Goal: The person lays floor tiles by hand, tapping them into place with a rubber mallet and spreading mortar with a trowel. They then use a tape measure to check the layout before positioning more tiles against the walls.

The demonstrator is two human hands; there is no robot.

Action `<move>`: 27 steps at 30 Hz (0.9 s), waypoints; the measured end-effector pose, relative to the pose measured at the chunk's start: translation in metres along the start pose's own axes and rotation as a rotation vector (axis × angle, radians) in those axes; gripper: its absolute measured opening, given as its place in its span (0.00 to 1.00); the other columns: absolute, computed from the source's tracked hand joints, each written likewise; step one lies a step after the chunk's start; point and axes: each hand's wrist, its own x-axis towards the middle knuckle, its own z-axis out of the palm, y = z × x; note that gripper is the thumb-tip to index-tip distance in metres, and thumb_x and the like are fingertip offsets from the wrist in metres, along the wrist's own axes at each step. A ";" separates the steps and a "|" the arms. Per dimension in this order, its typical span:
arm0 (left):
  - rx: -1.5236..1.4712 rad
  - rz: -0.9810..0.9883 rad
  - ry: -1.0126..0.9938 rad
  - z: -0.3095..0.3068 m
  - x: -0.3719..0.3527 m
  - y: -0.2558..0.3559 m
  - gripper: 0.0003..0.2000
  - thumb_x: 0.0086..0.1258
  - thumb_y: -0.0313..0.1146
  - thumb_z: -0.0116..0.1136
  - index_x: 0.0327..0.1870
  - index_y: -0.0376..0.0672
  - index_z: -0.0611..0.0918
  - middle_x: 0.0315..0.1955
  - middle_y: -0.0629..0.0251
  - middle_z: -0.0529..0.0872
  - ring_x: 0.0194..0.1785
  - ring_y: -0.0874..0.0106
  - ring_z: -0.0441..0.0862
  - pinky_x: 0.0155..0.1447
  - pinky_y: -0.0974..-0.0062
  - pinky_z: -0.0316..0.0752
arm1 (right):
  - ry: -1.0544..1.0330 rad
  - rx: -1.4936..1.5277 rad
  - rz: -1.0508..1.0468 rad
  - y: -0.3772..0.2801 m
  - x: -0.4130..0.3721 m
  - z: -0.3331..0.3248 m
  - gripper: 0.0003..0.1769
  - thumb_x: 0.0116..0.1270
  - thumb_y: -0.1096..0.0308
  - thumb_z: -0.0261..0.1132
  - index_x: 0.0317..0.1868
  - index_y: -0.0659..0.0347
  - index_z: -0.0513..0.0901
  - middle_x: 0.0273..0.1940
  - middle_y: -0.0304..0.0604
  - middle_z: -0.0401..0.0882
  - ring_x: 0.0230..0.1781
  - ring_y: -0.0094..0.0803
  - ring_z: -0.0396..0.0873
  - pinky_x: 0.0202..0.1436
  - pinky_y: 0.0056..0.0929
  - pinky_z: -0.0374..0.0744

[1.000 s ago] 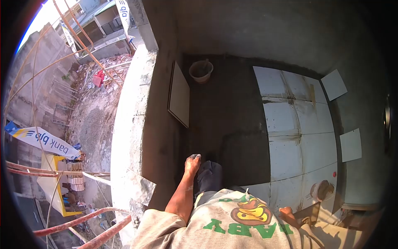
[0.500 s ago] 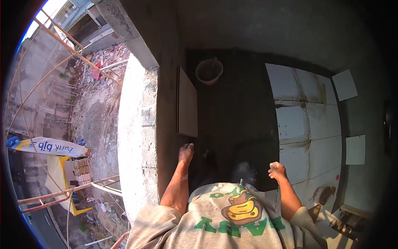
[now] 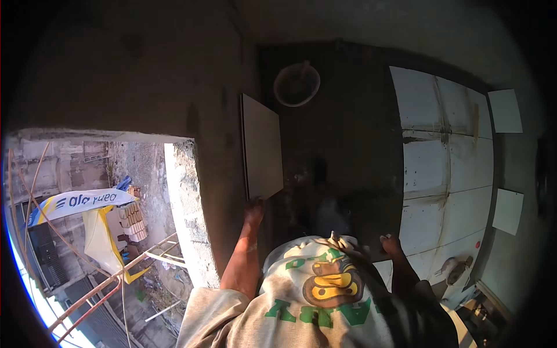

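Stretching out on one side, the left hand [image 3: 254, 213] sits right at the near end of the leaning tiles [image 3: 264, 148] propped on edge along the dark wall [image 3: 217, 156], and from this angle I cannot tell whether it touches or grips them. Well apart from it, over on the other side, the right hand [image 3: 391, 245] hangs curled near the edge of the white floor tiles [image 3: 426, 223], too shadowed to tell whether it holds anything, while the bucket [image 3: 284, 95] stands out beyond, near the far corner of the floor [image 3: 354, 127].
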 end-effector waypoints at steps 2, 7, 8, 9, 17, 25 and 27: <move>0.423 0.280 -0.058 -0.033 0.051 0.021 0.06 0.61 0.29 0.50 0.34 0.43 0.80 0.38 0.57 0.81 0.42 0.60 0.79 0.45 0.65 0.75 | -0.146 0.308 0.159 -0.018 0.048 -0.005 0.14 0.62 0.61 0.55 0.38 0.64 0.74 0.22 0.44 0.73 0.18 0.32 0.76 0.18 0.33 0.74; -0.018 -0.262 -0.214 -0.066 0.180 0.059 0.11 0.66 0.36 0.49 0.43 0.43 0.80 0.42 0.58 0.82 0.49 0.61 0.78 0.51 0.68 0.73 | -0.211 0.692 0.248 -0.176 0.116 -0.088 0.15 0.64 0.58 0.55 0.40 0.62 0.70 0.22 0.39 0.71 0.15 0.22 0.67 0.16 0.22 0.67; 0.035 -0.194 -0.162 -0.069 0.209 0.064 0.12 0.66 0.37 0.50 0.45 0.43 0.80 0.43 0.58 0.81 0.50 0.61 0.78 0.52 0.68 0.73 | -0.201 0.702 0.215 -0.202 0.129 -0.096 0.15 0.63 0.58 0.56 0.39 0.62 0.71 0.22 0.39 0.71 0.15 0.22 0.68 0.17 0.21 0.68; 0.023 -0.266 -0.120 -0.072 0.239 0.074 0.12 0.65 0.37 0.51 0.45 0.42 0.80 0.43 0.57 0.81 0.49 0.60 0.78 0.52 0.67 0.73 | -0.251 0.698 0.149 -0.223 0.145 -0.105 0.15 0.63 0.58 0.56 0.41 0.63 0.72 0.23 0.39 0.72 0.16 0.23 0.69 0.18 0.21 0.70; 0.617 0.276 -0.161 -0.042 0.428 0.064 0.13 0.60 0.40 0.55 0.37 0.39 0.79 0.35 0.57 0.81 0.41 0.62 0.79 0.47 0.62 0.71 | -0.567 1.007 0.323 -0.303 0.209 0.026 0.18 0.64 0.58 0.56 0.46 0.65 0.75 0.30 0.47 0.80 0.21 0.30 0.79 0.22 0.24 0.79; 1.025 0.205 -0.415 0.048 0.477 -0.018 0.14 0.61 0.45 0.54 0.38 0.43 0.79 0.37 0.60 0.81 0.42 0.62 0.79 0.48 0.60 0.70 | -1.002 1.112 0.601 -0.335 0.181 0.270 0.17 0.62 0.59 0.58 0.44 0.65 0.75 0.29 0.43 0.77 0.27 0.31 0.79 0.32 0.28 0.81; 1.054 0.192 -0.451 0.070 0.483 -0.024 0.15 0.62 0.45 0.54 0.38 0.43 0.79 0.38 0.59 0.81 0.43 0.61 0.79 0.48 0.60 0.71 | -1.100 1.201 0.624 -0.340 0.180 0.311 0.18 0.62 0.58 0.58 0.44 0.65 0.75 0.29 0.41 0.76 0.29 0.31 0.78 0.34 0.30 0.82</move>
